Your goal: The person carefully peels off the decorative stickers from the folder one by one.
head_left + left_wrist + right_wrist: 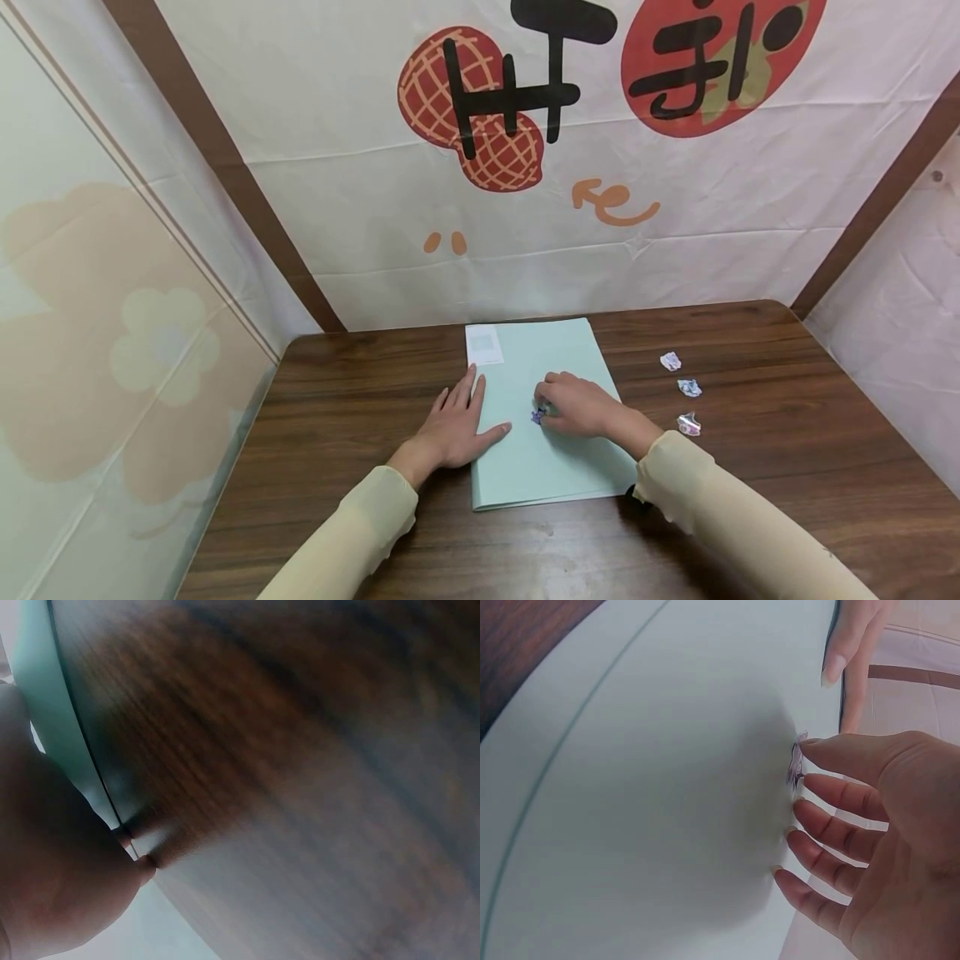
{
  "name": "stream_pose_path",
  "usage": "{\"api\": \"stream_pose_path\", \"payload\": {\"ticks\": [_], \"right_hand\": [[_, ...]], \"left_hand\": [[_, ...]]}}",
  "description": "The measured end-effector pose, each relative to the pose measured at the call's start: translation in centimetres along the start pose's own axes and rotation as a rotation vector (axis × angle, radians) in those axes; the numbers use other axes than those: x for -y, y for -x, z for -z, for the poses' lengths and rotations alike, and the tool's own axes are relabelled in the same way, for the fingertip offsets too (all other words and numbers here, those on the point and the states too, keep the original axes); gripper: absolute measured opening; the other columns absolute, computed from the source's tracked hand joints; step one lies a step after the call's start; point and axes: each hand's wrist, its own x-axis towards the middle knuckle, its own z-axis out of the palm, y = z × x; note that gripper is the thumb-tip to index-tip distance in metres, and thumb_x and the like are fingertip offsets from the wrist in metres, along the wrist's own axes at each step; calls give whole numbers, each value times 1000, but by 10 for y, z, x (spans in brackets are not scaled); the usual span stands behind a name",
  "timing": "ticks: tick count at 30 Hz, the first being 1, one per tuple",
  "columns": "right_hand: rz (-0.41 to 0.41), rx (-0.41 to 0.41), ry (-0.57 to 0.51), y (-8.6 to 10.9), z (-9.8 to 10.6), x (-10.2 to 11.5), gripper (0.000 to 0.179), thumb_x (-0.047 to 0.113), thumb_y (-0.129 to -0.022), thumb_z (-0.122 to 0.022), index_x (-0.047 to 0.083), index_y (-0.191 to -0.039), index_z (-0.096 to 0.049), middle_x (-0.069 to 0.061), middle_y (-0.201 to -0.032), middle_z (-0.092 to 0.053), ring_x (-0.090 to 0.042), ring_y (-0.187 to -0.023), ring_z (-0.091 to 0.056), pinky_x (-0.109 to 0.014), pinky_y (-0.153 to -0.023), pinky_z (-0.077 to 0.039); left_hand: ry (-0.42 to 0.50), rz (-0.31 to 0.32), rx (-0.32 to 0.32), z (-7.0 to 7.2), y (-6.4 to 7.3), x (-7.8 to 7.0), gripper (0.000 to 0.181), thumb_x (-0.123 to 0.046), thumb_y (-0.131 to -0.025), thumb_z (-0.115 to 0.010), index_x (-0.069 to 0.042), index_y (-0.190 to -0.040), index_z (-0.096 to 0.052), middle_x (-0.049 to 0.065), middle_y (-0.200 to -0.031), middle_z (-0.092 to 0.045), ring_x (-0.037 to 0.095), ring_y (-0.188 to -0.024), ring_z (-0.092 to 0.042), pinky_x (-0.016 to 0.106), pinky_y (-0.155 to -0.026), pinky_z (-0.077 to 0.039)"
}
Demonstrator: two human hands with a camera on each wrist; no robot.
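Note:
A pale green folder [540, 467] lies on the wooden table, with a white label [484, 345] at its upper left corner. My left hand [450, 429] rests flat along the folder's left edge, fingers spread and thumb on the cover. Over the middle of the cover, my right hand [581, 406] pinches a small crumpled purple-and-white scrap [796, 761] between thumb and index finger. The other fingertips of that hand touch or hover just above the cover; I cannot tell which. In the left wrist view, the left hand [60, 855] shows beside the folder's edge.
Several crumpled shiny scraps lie in a column right of the folder: an upper one [671, 361], a middle one [689, 388] and a lower one [688, 424]. A small black object [637, 497] shows partly under the right sleeve. A printed cloth [525, 283] hangs behind the table [360, 400].

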Motion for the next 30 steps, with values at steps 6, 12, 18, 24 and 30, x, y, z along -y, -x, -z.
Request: {"api": "stream_pose_path", "payload": {"ticks": [6,12,18,24,30], "right_hand": [[-8,5,-23,-1,0,-1,20,19,-95,-74,9,-111,-69,-3,-104,-63,-21,-95,-57,-41,-79,-52],[-14,3,-38,-4,0,-3,17,18,-96,-72,8,-110,-68,-3,-103,-62,-21,-94,-56,-41,-80,-51],[-6,18,-51,-7,-1,-6,18,17,-97,-71,7,-112,-68,-3,-102,-62,-20,-93,-55,-41,-81,-51],[-10,35,-62,-11,-1,-8,14,16,-98,-69,7,-109,-67,-1,-100,-60,-18,-90,-51,-40,-80,-49],[-27,44,-69,-14,-1,-10,10,16,-98,-68,8,-104,-66,0,-97,-58,-18,-87,-48,-39,-79,-47]], "left_hand": [[-1,6,9,0,-1,0,98,-74,-99,-34,-8,-165,-9,9,-172,11,28,-158,-7,54,-125,-9],[-21,13,8,4,-1,-2,97,-74,-99,-34,-8,-165,-9,9,-172,10,26,-158,-7,53,-126,-10],[-29,11,8,4,-2,-2,98,-76,-98,-32,-9,-165,-8,9,-172,10,26,-158,-7,52,-126,-10],[-16,9,5,6,-3,-2,97,-74,-99,-34,-8,-165,-9,9,-172,9,26,-158,-7,52,-126,-10],[-18,10,5,6,-5,-2,97,-74,-99,-34,-9,-165,-8,9,-172,9,25,-159,-6,52,-126,-9]]}}
